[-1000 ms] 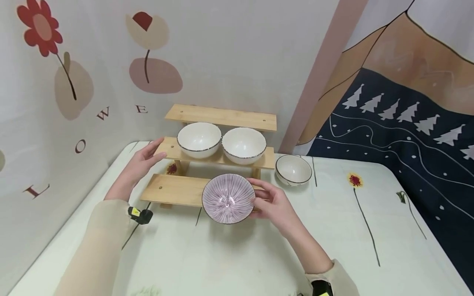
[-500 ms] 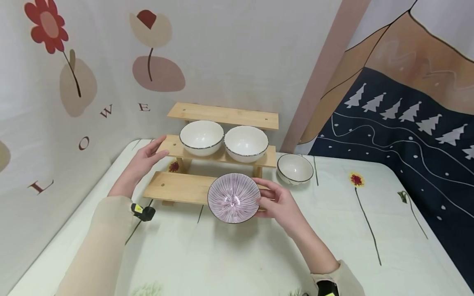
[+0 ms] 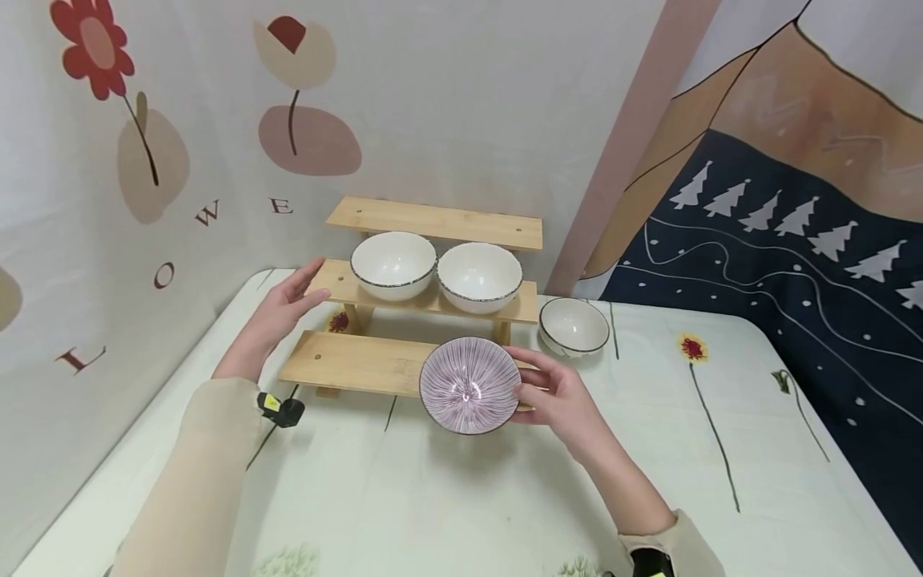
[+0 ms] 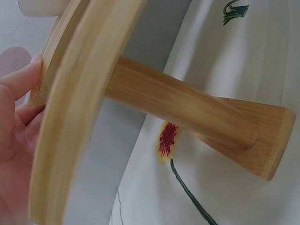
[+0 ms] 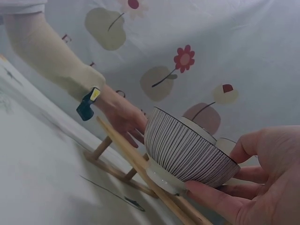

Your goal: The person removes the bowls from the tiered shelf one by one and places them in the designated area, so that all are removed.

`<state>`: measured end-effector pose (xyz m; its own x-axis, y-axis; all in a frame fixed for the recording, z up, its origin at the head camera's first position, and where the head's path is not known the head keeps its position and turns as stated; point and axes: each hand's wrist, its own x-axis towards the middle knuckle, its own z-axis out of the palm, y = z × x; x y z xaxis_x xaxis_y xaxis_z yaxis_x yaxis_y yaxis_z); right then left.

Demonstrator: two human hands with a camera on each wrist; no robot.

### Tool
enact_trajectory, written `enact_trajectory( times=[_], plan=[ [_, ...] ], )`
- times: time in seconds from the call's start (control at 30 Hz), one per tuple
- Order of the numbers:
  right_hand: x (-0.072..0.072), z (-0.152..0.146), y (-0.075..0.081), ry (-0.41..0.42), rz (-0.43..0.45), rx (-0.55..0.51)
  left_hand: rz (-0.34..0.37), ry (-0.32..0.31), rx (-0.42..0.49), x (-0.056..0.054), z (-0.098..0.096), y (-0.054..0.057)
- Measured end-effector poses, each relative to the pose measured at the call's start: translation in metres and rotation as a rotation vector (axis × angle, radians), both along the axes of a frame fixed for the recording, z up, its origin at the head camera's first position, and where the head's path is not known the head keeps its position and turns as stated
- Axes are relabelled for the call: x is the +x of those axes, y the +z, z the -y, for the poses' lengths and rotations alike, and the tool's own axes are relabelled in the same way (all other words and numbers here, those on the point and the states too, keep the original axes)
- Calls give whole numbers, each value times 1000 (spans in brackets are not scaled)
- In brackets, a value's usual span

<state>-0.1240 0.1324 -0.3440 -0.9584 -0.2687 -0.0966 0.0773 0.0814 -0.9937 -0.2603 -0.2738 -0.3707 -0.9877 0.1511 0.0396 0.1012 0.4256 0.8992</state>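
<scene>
My right hand (image 3: 558,401) holds a small bowl (image 3: 470,386) with purple-striped inside, tilted toward me, in front of the lowest tier of a wooden step rack (image 3: 360,365). In the right wrist view my thumb and fingers grip the rim and underside of the striped bowl (image 5: 183,150). My left hand (image 3: 277,316) grips the left end of the rack's middle tier; the left wrist view shows its fingertips at the board (image 4: 70,122). Two white bowls with dark rims, a left one (image 3: 393,266) and a right one (image 3: 479,277), stand side by side on that tier.
A smaller white bowl (image 3: 574,327) stands on the table just right of the rack. The top tier (image 3: 440,222) is near the printed wall cloth (image 3: 447,104). A flower-patterned cloth (image 3: 389,497) covers the table.
My right hand has moved the striped bowl to the right along the front of the lowest tier. My left hand stays at the rack's left end. The view has shifted slightly.
</scene>
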Motion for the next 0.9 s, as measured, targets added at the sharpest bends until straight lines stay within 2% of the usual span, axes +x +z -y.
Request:
enact_trajectory(
  times=[0.33,0.6,0.9],
  plan=[
    [5,-15,-1,-34,1,9,-2,-15,11,0,1,-1],
    [9,-28,0,-70,11,59,-9,-20,11,1,0,0],
    [13,-40,1,-88,4,81,3,-1,-4,2,0,0]
  ],
)
